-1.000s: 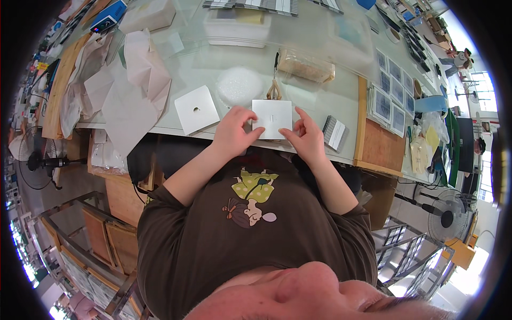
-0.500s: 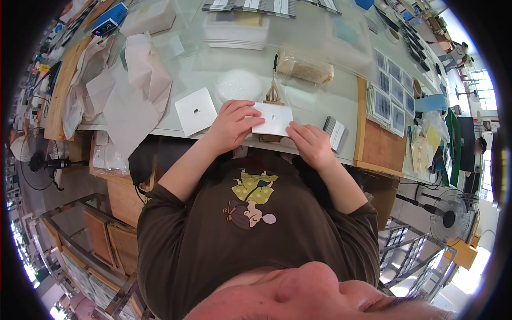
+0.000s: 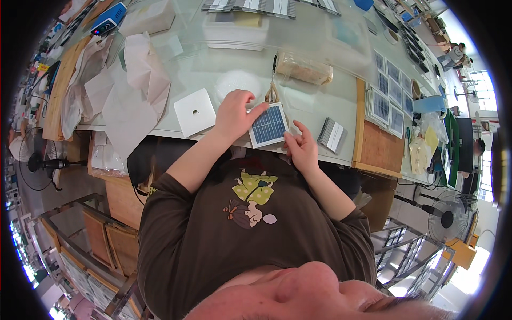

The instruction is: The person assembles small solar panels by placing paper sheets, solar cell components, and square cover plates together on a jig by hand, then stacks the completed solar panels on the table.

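Observation:
A small square solar panel (image 3: 270,125) lies blue face up near the table's front edge. My left hand (image 3: 234,113) rests on its left edge, fingers spread, one fingertip touching its top corner. At the panel's lower right corner is my right hand (image 3: 300,148), fingers loosely curled and touching the edge. A white square plate with a centre hole (image 3: 194,111) lies left of my left hand. Scissors (image 3: 272,92) lie just behind the panel.
A stack of small panels (image 3: 332,135) sits right of my right hand. A wooden board (image 3: 380,145) and several blue panels (image 3: 387,98) lie further right. Crumpled white paper (image 3: 130,90) covers the left. A clear bag (image 3: 304,68) and white boxes (image 3: 234,29) stand behind.
The panel showed its white back one second ago; it has been turned over and lies blue face up. My right hand moved off it to its lower right corner.

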Tool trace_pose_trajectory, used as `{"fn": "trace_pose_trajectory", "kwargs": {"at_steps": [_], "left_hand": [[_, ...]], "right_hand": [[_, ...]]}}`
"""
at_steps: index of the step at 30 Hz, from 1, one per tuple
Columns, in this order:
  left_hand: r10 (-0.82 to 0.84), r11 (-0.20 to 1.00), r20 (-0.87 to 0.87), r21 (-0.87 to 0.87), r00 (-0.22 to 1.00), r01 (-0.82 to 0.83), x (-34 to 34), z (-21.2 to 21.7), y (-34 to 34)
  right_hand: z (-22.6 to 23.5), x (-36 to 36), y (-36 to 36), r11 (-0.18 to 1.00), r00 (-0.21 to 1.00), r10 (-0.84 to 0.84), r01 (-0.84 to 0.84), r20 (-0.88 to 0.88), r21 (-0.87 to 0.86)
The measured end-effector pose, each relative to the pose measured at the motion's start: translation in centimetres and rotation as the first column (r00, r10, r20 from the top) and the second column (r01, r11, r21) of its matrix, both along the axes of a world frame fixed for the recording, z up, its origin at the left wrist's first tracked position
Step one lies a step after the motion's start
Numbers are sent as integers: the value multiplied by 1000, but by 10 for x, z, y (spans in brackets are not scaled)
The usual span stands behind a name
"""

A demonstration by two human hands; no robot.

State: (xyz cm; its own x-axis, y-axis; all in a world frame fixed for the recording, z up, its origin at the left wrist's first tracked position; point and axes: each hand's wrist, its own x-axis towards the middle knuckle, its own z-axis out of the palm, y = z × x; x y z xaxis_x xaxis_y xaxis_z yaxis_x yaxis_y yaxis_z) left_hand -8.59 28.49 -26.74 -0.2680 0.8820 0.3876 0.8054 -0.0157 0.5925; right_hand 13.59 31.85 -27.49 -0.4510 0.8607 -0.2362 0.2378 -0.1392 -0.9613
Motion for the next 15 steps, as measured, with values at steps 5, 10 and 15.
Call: {"fn": "trace_pose_trajectory", "kwargs": {"at_steps": [5, 10, 15], "left_hand": [[156, 988, 458, -71, 875, -139, -6, -7, -35], [149, 950, 778, -284, 610, 132, 1, -25, -66], [257, 906, 890, -357, 376, 226, 11, -4, -73]], "right_hand": [[-10, 11, 10, 998, 993, -49, 43, -111, -52], [-2, 3, 13, 995, 990, -75, 65, -120, -81], [0, 0, 14, 986, 989, -87, 68, -121, -155]]}}
